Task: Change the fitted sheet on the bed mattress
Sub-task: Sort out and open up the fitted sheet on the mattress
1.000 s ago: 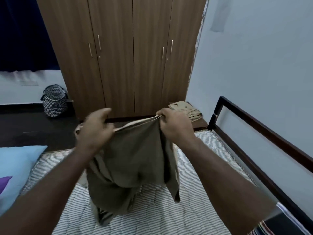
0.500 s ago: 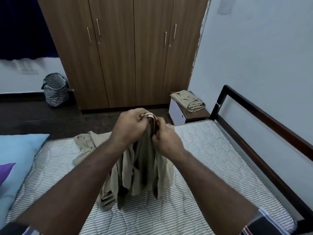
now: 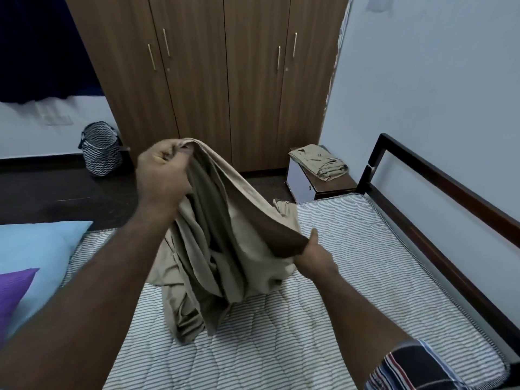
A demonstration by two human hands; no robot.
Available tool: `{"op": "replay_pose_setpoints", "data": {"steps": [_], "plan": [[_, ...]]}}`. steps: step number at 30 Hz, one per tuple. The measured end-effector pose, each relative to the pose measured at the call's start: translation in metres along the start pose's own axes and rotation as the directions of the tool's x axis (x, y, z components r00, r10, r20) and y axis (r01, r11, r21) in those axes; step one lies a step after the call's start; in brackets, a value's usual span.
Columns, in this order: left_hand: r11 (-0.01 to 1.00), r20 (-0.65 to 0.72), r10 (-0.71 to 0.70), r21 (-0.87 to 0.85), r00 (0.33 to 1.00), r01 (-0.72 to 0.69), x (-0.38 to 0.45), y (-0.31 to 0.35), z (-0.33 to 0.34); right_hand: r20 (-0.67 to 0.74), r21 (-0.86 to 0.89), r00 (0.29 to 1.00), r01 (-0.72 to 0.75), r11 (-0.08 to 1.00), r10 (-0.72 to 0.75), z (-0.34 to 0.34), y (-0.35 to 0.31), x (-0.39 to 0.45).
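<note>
The bare quilted mattress with thin grey stripes fills the near view, its cover already off. Heaped on its middle is the soft beige cotton fitted sheet, partly lifted. The right hand pinches a lower edge of the cloth between thumb and fingers, low over the mattress. The left hand is raised, its fingers curled tight round a bunch of the sheet's top edge.

The sheet looks light, limp and easily tangled; it will sag and fold wherever it is not held. The likely best hold is along the hem near 1 corner pocket, so that it can be spread and hooked over a mattress corner.

At the left edge lie a pale blue pillow and a purple cushion. Further off, a small white bedside cabinet with a brown top carries a folded beige cloth. A black-and-white zigzag fabric basket stands on the floor; its contents cannot be seen. Behind stands a brown wooden wardrobe, its doors closed.
</note>
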State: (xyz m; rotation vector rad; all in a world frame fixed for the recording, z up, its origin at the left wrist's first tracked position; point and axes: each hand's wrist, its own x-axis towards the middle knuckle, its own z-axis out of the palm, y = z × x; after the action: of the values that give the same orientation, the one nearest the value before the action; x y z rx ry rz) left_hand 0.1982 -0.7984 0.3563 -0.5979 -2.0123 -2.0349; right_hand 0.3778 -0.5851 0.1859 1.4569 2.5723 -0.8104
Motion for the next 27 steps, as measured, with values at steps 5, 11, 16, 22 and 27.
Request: {"op": "replay_pose_setpoints", "data": {"steps": [5, 11, 16, 22, 27], "plan": [[0.992, -0.07, -0.057, 0.107, 0.996, 0.064, 0.013, -0.029, -0.018, 0.021, -0.14, 1.0, 0.0, 0.99, 0.003, 0.019, 0.04, 0.002], [0.938, -0.118, -0.211, 0.255, 0.97, 0.235, 0.026, -0.078, -0.044, -0.123, -0.011, 0.986, 0.116, 0.993, -0.116, -0.009, 0.056, 0.009], [0.703, 0.168, -0.356, 0.696, 0.919, 0.145, 0.039, -0.095, -0.069, -0.324, 0.405, 0.945, 0.113, 0.907, 0.028, -0.125, 0.028, 0.039], [0.933, 0.108, 0.147, 0.316, 0.983, -0.174, 0.032, -0.064, -0.014, -0.908, 0.104, 0.381, 0.609, 0.786, -0.175, -0.186, -0.006, 0.05], [0.498, 0.511, -0.463, 0.826, 0.725, -0.264, -0.02, -0.111, -0.02, -0.078, 0.063, 0.942, 0.331, 0.942, -0.326, -0.104, 0.003, -0.014]]}}
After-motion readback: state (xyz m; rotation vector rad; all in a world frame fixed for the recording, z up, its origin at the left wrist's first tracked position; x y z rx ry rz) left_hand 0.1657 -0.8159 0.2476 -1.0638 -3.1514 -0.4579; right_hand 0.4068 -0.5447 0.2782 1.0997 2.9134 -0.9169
